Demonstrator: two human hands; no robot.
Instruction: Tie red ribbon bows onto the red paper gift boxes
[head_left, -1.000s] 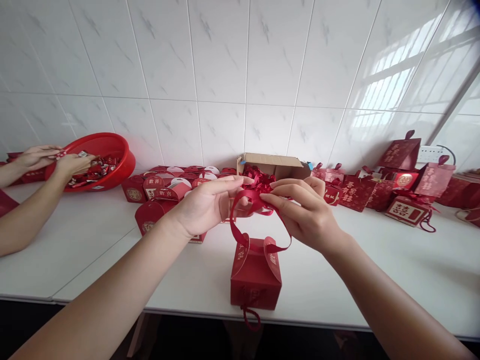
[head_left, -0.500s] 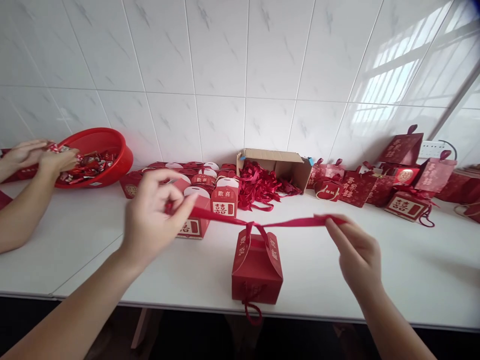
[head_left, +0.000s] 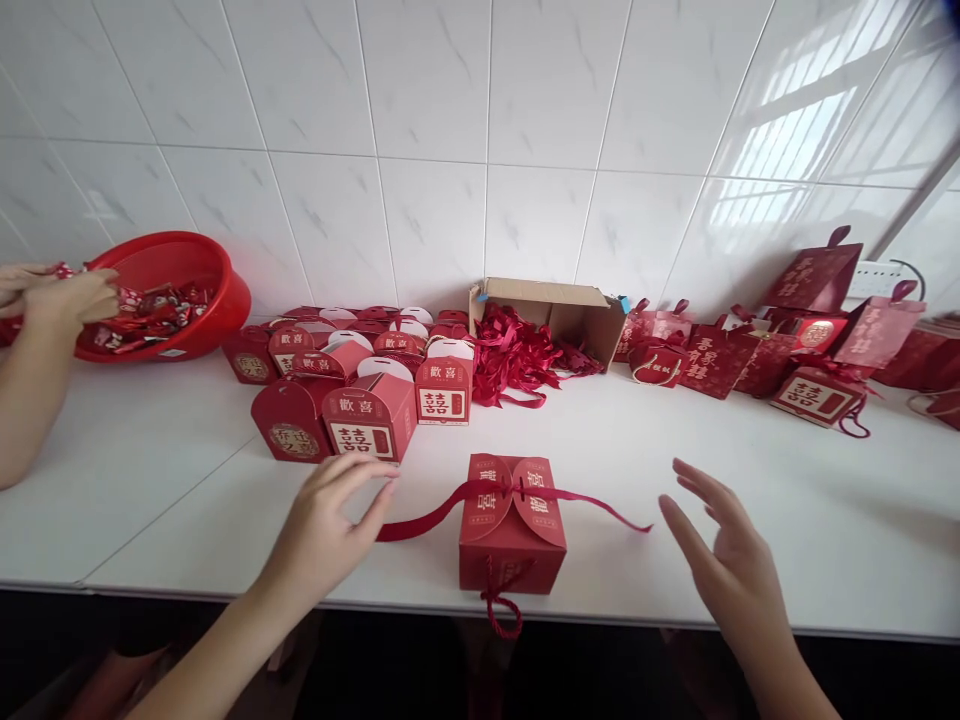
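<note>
A red gift box (head_left: 513,565) stands near the front edge of the white table, its two rounded top flaps folded together. A dark red ribbon (head_left: 435,515) is crossed over the flaps, with a loose end trailing to each side. From the box's front hangs a twisted red cord (head_left: 504,615). My left hand (head_left: 334,520) is beside the ribbon's left end, fingers apart and nothing in them. On the other side, my right hand (head_left: 731,555) hovers open, a short gap away from the ribbon's right tip.
Several red boxes (head_left: 367,400) are grouped at the back left. Behind lies a cardboard box (head_left: 551,292) on its side, spilling red ribbons (head_left: 510,355). Decorated boxes and bags (head_left: 716,360) line the back right. At far left, another person's hands (head_left: 71,300) work by a red basin (head_left: 238,305) of small wrapped items.
Both my hands have let go of the ribbon, which was stretched taut above the box. It now lies slack, and the flaps have come down flat. The camera view has shifted slightly.
</note>
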